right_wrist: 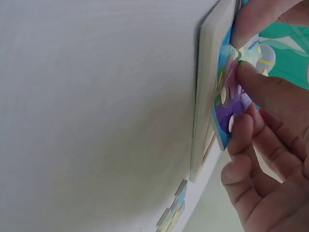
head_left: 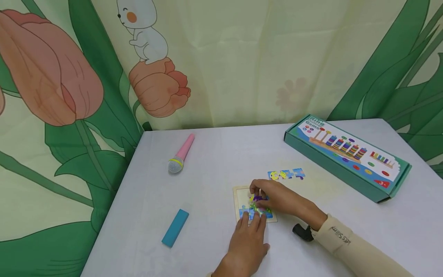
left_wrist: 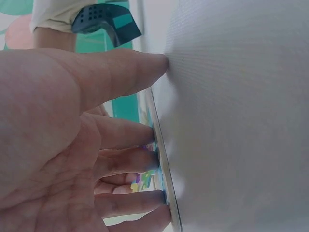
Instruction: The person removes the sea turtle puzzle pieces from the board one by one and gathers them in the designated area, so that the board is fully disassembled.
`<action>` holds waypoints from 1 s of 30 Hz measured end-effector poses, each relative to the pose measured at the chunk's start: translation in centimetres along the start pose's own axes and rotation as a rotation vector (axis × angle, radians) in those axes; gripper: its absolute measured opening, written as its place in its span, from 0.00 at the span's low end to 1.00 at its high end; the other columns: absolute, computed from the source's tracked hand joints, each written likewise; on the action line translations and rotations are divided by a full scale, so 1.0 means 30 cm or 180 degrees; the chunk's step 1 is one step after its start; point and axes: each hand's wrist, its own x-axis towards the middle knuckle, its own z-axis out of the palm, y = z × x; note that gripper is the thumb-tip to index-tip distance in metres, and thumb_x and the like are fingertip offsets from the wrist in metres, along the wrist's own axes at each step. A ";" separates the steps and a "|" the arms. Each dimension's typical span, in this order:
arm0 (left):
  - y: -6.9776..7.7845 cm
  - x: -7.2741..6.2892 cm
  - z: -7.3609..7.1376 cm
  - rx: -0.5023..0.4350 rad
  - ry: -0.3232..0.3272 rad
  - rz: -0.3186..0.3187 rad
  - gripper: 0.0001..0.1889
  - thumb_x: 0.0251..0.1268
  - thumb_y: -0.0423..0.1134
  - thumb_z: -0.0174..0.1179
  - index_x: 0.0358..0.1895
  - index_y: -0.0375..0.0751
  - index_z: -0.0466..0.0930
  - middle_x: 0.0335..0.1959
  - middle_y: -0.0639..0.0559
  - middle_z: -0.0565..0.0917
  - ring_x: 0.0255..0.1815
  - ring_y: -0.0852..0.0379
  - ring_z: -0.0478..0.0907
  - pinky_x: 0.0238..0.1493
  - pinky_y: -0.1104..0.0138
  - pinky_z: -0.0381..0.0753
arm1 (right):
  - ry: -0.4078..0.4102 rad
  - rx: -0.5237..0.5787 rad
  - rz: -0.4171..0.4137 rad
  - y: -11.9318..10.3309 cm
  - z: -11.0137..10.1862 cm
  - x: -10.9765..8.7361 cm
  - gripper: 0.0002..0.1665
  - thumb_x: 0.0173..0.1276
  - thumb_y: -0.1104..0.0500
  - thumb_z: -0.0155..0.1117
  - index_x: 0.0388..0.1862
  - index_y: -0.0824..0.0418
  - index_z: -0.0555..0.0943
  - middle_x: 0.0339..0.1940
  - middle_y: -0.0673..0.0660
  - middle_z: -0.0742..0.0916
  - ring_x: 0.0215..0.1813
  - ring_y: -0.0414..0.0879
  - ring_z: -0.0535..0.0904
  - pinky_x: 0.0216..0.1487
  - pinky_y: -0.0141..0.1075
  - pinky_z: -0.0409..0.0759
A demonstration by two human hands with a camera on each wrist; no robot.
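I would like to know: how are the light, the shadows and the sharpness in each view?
Head view: even light, fine detail on the loose pieces slightly soft; left wrist view: pale, washed-out colours, soft shadow on the table beside the left thumb; right wrist view: dim shade over part of the table, narrow dark shadow along the frame.

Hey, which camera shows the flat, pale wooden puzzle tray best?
The head view: it shows the flat, pale wooden puzzle tray from above, rim and bare floor visible, though the left hand and right hand cover parts. The right wrist view shows mainly one side close up; the left wrist view, only a thin edge.
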 end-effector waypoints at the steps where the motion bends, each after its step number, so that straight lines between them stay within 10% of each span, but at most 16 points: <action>1: 0.000 0.001 -0.001 -0.0016 -0.0010 -0.0006 0.40 0.69 0.64 0.62 0.79 0.52 0.63 0.76 0.56 0.65 0.76 0.46 0.60 0.71 0.60 0.67 | 0.0002 0.0008 0.0028 -0.003 0.000 0.000 0.18 0.60 0.66 0.79 0.44 0.55 0.80 0.34 0.44 0.81 0.39 0.42 0.77 0.43 0.34 0.82; 17: 0.003 -0.002 0.008 -0.0042 0.0103 -0.0040 0.40 0.68 0.64 0.62 0.78 0.52 0.65 0.75 0.56 0.67 0.75 0.47 0.62 0.71 0.61 0.67 | 0.0186 0.0986 0.0088 0.092 -0.106 -0.038 0.11 0.68 0.64 0.73 0.48 0.62 0.85 0.38 0.51 0.85 0.37 0.46 0.84 0.38 0.35 0.83; 30: 0.002 0.001 -0.002 -0.0123 -0.0029 -0.0036 0.40 0.69 0.62 0.62 0.79 0.51 0.63 0.76 0.55 0.65 0.76 0.45 0.61 0.72 0.60 0.66 | 0.0377 0.0548 0.0784 0.287 -0.224 -0.115 0.11 0.69 0.62 0.72 0.48 0.63 0.90 0.39 0.54 0.87 0.39 0.49 0.75 0.33 0.35 0.75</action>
